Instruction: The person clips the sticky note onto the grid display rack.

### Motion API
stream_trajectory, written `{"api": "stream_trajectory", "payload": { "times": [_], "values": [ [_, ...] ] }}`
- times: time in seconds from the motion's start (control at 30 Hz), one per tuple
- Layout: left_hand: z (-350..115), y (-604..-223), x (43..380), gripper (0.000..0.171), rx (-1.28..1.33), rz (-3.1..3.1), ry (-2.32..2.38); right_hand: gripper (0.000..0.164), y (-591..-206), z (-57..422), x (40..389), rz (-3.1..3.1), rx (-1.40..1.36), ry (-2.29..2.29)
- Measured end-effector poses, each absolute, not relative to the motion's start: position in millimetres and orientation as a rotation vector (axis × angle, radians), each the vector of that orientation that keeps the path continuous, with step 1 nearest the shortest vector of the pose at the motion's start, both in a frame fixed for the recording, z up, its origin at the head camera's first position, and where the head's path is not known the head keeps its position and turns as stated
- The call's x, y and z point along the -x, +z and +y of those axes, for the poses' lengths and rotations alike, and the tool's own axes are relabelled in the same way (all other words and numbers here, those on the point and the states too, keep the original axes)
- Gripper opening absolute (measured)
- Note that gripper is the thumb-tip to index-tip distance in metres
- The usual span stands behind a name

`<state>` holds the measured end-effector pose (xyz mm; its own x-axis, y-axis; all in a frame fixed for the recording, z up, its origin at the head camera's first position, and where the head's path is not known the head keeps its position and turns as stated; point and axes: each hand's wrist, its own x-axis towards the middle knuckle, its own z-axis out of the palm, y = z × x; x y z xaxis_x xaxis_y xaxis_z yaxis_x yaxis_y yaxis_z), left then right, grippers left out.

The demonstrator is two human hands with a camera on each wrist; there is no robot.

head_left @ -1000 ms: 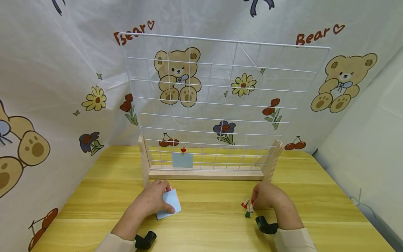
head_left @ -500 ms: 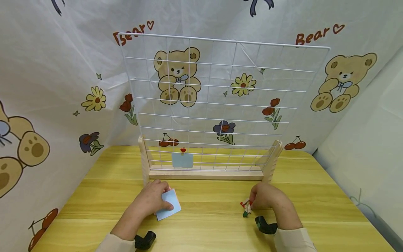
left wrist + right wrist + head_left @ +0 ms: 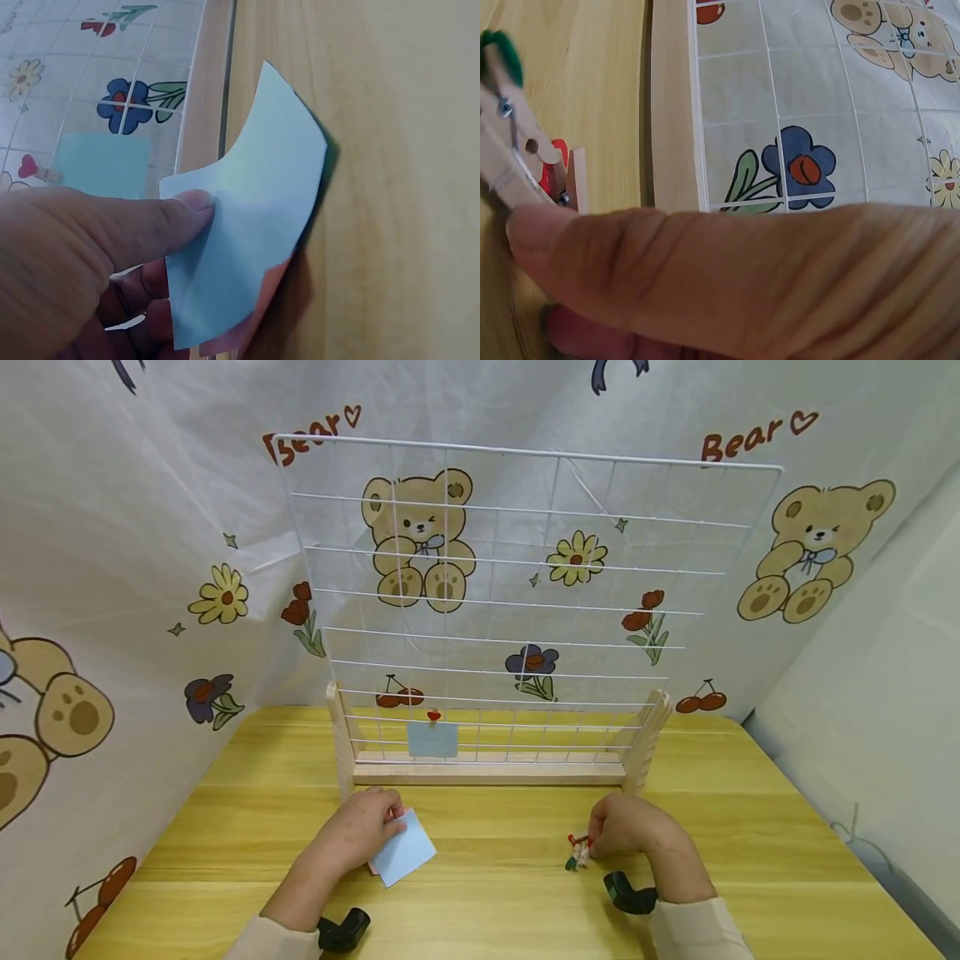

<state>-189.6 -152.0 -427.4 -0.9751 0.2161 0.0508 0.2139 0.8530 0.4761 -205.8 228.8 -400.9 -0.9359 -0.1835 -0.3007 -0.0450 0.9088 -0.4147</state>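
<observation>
My left hand (image 3: 358,827) holds a light blue paper card (image 3: 407,850), thumb on its upper face and fingers curled under it. The card bows in the left wrist view, and a salmon-pink card (image 3: 274,292) shows beneath it. To the right, my right hand (image 3: 633,828) pinches at a small cluster of wooden clothespins (image 3: 577,853) close over the table. One clothespin carries a green decoration (image 3: 506,60), another a red one (image 3: 549,178). The thumb tip lies against the wood in the right wrist view; the lower fingers are mostly hidden.
Behind the hands stands a white wire grid (image 3: 491,607) in a wooden base (image 3: 487,774). A pale blue card (image 3: 432,741) hangs low on it from a red heart clothespin (image 3: 433,716). A bear-print cloth (image 3: 225,510) backs the wooden table (image 3: 495,902).
My right hand and the clothespins have shifted slightly left. The left thumb has slid back toward the card's upper left, baring more of the blue card. The head view has tilted a little.
</observation>
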Motion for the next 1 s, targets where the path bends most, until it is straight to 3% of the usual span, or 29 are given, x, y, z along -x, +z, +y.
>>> {"api": "stream_trajectory", "payload": {
  "times": [1.0],
  "values": [
    [-154, -416, 191, 0.010, -0.329, 2.756, 1.234, 0.022, -395, 235, 210, 2.607, 0.443, -0.902]
  ]
}}
